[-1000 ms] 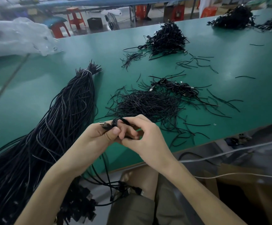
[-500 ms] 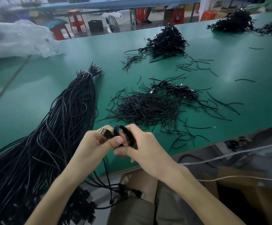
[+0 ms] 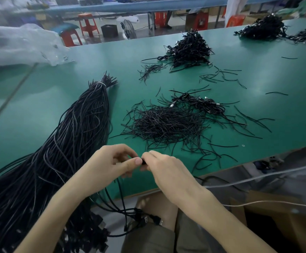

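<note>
Over the green table's (image 3: 258,84) near edge, left hand (image 3: 110,165) and right hand (image 3: 168,170) both pinch one black cable (image 3: 120,187).

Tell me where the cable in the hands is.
Head view, low centre: the black cable is pinched between left hand and right hand above the near edge of the green table, right of the big cable bundle.

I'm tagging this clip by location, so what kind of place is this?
Probably a cable-assembly workshop: a green worktable holds a tied bundle of black cables and a heap of short black ties, and the left hand and right hand pinch one cable.
</note>
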`<state>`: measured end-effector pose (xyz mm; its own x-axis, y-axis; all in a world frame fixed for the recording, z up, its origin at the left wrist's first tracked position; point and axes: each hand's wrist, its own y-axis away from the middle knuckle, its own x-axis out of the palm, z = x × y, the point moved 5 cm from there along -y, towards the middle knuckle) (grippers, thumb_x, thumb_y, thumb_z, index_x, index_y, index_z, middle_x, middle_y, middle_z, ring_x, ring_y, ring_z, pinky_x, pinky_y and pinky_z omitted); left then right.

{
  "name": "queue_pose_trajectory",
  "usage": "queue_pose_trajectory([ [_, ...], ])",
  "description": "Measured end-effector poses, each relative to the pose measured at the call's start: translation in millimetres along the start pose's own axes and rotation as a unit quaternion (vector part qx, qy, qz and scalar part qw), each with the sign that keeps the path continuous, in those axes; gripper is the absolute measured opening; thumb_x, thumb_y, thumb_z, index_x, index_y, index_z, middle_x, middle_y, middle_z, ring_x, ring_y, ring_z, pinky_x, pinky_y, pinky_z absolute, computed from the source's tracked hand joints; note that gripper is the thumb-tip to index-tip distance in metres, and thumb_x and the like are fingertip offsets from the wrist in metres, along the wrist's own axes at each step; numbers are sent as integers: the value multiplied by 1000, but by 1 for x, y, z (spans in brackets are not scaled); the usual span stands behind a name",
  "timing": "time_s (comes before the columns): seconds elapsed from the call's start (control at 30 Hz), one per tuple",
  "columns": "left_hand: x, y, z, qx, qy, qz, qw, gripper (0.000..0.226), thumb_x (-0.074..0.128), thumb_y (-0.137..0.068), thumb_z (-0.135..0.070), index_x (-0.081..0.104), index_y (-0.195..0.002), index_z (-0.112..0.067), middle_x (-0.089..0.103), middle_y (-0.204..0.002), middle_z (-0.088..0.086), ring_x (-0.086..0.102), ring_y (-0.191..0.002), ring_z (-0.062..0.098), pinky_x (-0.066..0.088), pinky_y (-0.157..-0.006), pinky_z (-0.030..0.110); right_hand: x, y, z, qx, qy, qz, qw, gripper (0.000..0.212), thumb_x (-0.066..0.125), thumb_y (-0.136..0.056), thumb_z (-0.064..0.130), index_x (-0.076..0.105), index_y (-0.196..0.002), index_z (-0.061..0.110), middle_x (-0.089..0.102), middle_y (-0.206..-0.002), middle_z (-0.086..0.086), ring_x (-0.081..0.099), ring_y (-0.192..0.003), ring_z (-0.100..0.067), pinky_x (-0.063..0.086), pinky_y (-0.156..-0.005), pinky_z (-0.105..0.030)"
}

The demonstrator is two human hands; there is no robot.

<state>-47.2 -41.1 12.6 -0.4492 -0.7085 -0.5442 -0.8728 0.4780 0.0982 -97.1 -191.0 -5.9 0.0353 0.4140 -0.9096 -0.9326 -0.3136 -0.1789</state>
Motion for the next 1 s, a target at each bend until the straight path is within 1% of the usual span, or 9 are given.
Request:
queue_pose_trajectory([
  [0.1, 6, 2, 1, 0, -132, 91, 987, 41, 42, -87, -70, 65, -92, -36, 70, -72, -14, 65, -64, 7, 54, -66, 24, -1, 0, 6, -37, 28, 21, 999, 20, 49, -100, 3, 51, -113, 18, 52, -99, 1, 60, -79, -25, 45, -61, -36],
  [0.17, 11, 3, 1, -10, -140, 118, 983, 46, 33, -91, -68, 60, -85, -31, 62, -64, -15, 54, -56, 4, 45, -60, 19, -1, 0, 11, -57, 44, 30, 997, 13, 48, -103, 9, 53, -113, 17, 53, -99, 0, 61, -83, -24, 41, -60, -34],
  [0.23, 16, 3, 2, -15, -145, 121, 982, 51, 29, -94, -66, 56, -83, -24, 55, -62, -10, 44, -54, 5, 39, -58, 20, -1, -2, 10, -54, 61, 27, 996, 14, 50, -101, 6, 52, -110, 17, 47, -95, 2, 60, -81, -23, 36, -59, -32],
  [0.33, 19, 3, 3, 9, -197, 111, 974, 53, 26, -103, -58, 50, -86, -14, 55, -73, 2, 43, -62, 16, 43, -65, 35, 2, -4, 5, -35, 79, 15, 996, 24, 57, -95, -2, 45, -102, 18, 37, -89, 4, 47, -68, -18, 31, -56, -29],
  [0.43, 17, 4, 7, 16, -211, 86, 974, 45, 28, -107, -50, 44, -84, -14, 52, -75, 11, 40, -63, 21, 42, -68, 44, 6, -6, 3, -38, 81, 10, 996, 24, 62, -99, 6, 42, -105, 18, 44, -93, 5, 49, -74, -13, 35, -57, -26],
  [0.6, 16, 0, 13, 25, -196, 65, 978, 40, 32, -108, -45, 44, -78, -22, 46, -66, -5, 38, -58, 11, 38, -60, 36, 8, -5, 0, -58, 112, -18, 992, 24, 60, -99, 5, 44, -113, 17, 52, -101, 3, 57, -88, -15, 45, -67, -27],
  [0.77, 25, -2, 19, -2, -107, 169, 980, 42, 30, -110, -43, 60, -89, -23, 49, -60, -19, 43, -56, 4, 37, -56, 17, 7, -5, -3, -77, 118, -19, 990, 38, 70, -74, -11, 53, -98, 14, 57, -88, 0, 58, -76, -19, 42, -63, -27],
  [0.9, 23, -5, 21, 17, -126, 112, 986, 42, 31, -111, -38, 48, -77, -20, 48, -57, -17, 40, -52, 6, 35, -53, 18, 11, -12, -8, -115, 164, -53, 978, 25, 63, -95, 6, 55, -117, 16, 60, -104, 2, 59, -95, -19, 44, -86, -30],
  [1.0, 15, -11, 25, 13, -131, 5, 991, 44, 30, -111, -36, 44, -74, -17, 44, -55, -11, 38, -47, 7, 33, -49, 21, -7, -18, -15, -67, 191, -167, 965, 46, 68, -95, 17, 53, -137, 8, 58, -129, -9, 53, -121, -28, 39, -109, -42],
])
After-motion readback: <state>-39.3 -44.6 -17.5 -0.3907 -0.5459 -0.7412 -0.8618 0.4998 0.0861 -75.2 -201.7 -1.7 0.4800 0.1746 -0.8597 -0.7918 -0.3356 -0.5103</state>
